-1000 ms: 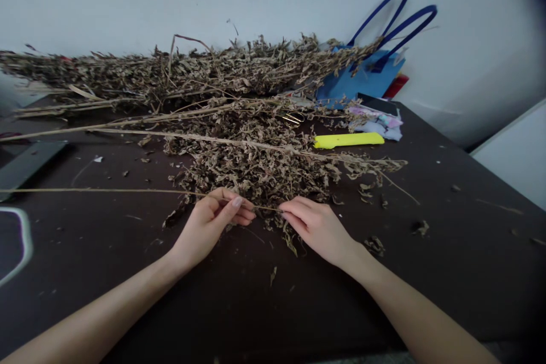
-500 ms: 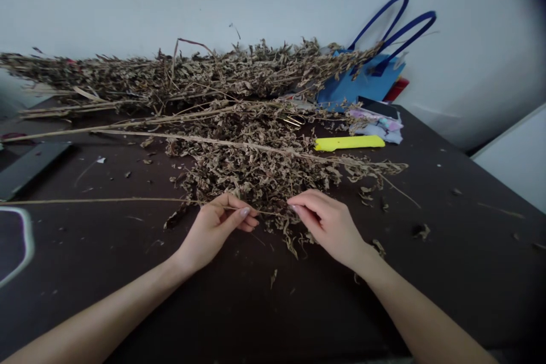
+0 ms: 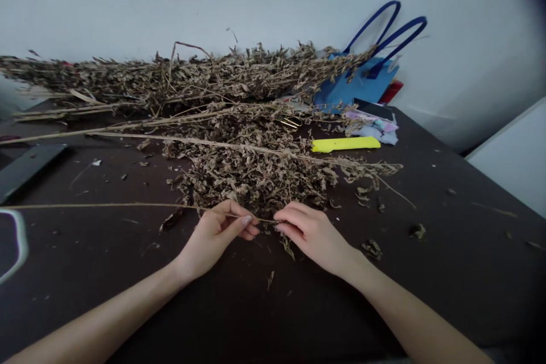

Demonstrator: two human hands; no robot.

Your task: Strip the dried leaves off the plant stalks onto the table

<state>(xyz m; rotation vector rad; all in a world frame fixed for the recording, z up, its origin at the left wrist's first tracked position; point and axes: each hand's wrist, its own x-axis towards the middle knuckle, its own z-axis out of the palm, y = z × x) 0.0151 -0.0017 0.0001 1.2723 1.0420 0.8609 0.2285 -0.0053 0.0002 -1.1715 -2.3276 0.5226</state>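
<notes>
A long, thin dried stem (image 3: pixel 106 205) runs in from the left edge and passes through my left hand (image 3: pixel 222 232), whose thumb and fingers pinch it. The stem's right end reaches the fingertips of my right hand (image 3: pixel 309 234), which are closed on it; the tip itself is hidden there. Just beyond both hands spreads a heap of dried leaves (image 3: pixel 247 165). Across that heap lies a thicker dried stalk (image 3: pixel 205 141) with leaves at its right end.
Along the wall lies a large bundle of dried plants (image 3: pixel 191 77). A blue bag (image 3: pixel 358 88), a yellow strip-like object (image 3: pixel 345 144) and scissors (image 3: pixel 291 123) are at the back right. A dark flat object (image 3: pixel 32 169) and a white-rimmed object (image 3: pixel 19 239) sit at left on the dark table (image 3: pixel 426 290).
My right hand has moved slightly left and down, closing its fingertips on the end of the stem. My left hand stays nearly in place. The view has shifted a little.
</notes>
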